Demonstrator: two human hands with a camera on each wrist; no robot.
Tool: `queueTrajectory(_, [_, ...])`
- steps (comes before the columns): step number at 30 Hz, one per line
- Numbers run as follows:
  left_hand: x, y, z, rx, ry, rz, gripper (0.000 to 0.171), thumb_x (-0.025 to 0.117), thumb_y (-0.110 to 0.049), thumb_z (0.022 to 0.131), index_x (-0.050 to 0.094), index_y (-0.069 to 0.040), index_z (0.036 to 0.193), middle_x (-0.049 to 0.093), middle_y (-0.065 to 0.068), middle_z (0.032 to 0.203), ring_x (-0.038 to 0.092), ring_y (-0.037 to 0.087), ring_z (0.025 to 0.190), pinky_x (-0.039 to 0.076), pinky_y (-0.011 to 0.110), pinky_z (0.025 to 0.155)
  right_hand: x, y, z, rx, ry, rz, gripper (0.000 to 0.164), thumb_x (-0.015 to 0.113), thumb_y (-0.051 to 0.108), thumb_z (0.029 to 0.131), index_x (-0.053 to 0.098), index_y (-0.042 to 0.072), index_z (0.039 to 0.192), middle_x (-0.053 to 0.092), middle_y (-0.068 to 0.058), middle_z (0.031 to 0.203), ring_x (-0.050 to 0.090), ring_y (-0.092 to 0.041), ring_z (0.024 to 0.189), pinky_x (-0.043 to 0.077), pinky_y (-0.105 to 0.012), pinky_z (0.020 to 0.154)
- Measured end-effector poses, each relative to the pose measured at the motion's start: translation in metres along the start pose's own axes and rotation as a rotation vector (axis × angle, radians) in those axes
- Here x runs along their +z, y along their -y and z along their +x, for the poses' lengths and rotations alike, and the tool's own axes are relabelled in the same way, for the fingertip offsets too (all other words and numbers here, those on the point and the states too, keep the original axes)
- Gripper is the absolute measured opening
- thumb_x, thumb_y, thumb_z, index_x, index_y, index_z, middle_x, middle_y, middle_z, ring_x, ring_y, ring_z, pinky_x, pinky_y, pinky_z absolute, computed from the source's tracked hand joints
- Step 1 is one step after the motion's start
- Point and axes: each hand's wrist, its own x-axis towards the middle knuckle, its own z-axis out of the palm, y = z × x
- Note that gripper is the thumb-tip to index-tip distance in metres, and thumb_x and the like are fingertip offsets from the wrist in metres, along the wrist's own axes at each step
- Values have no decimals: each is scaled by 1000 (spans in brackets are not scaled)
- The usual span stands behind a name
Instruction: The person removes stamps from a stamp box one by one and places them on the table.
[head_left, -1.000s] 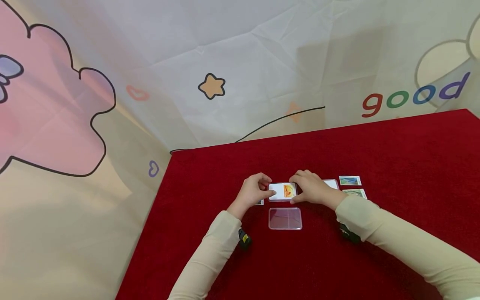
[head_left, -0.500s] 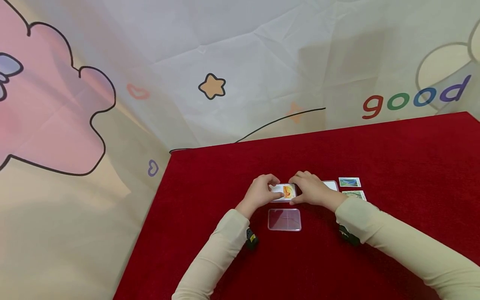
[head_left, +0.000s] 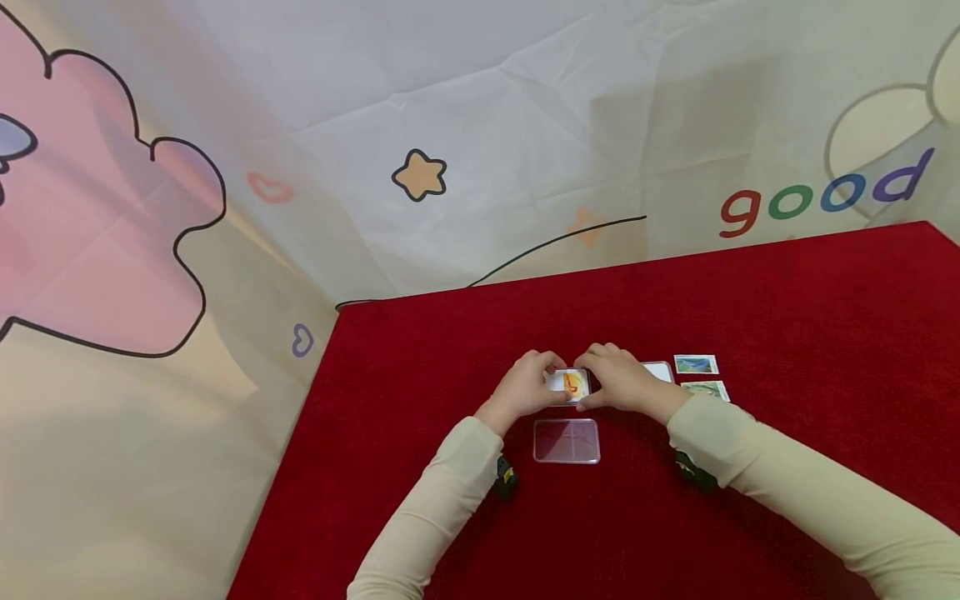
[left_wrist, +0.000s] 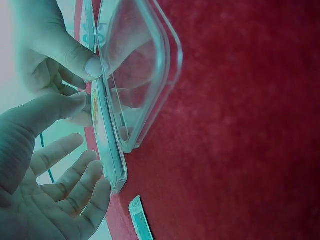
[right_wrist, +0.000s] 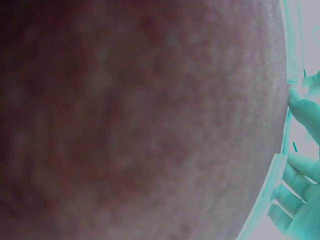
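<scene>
A shallow clear plastic case with a white insert lies on the red cloth between the hands. On its right part is a small orange and yellow stamp. My right hand holds the case's right end, thumb at the near edge and fingers at the far edge. My left hand is over the left part, its thumb reaching across the insert beside the stamp. In the left wrist view the left fingers are loosely bent and spread alongside the case. A clear lid lies just nearer the body.
Another case with a white insert is partly hidden behind the right hand. Two stamps, a blue one and a green one, lie right of it. Another stamp shows in the left wrist view. A printed cloth backdrop rises behind.
My left hand has moved right along the case, its thumb going from the white insert to the stamp. The right hand keeps its hold, and the lid stays in place.
</scene>
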Motion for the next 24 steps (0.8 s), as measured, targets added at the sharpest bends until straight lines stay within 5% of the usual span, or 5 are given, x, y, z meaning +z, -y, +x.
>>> queueTrajectory(24, [-2, -11, 5, 37, 84, 197, 41, 74, -27, 81, 63, -10, 118, 56, 8, 113, 53, 15, 93, 47, 22, 75, -1, 1, 0, 1, -9, 12, 53, 82, 28, 72, 63, -2, 111, 59, -15, 107, 53, -34, 101, 42, -50, 85])
